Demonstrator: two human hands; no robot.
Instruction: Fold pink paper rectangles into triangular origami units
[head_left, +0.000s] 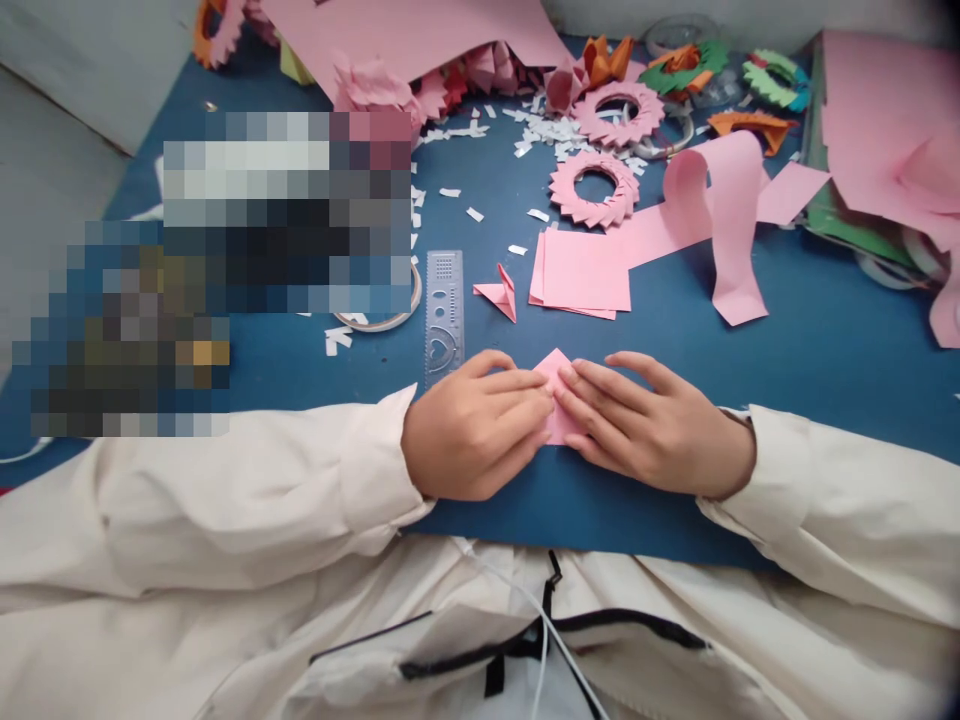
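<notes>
A small piece of folded pink paper (556, 432) lies on the blue table near its front edge, its pointed top showing between my hands. My left hand (480, 425) holds its left side down with the fingertips. On the right side, my right hand (656, 420) presses the paper with its fingers close together. The hands cover both side edges of the paper. Just beyond them lies a small folded pink paper piece (499, 292). A stack of pink paper squares (585, 272) is to its right. A clear plastic ruler (444, 310) lies beyond my left hand.
Pink paper rings (595, 190) and a curled pink paper strip (731, 200) lie farther back. White paper scraps (551, 132) are scattered there. Large pink sheets (892, 130) are at the back right. A roll of tape (382, 322) sits at left beside a blurred-out area.
</notes>
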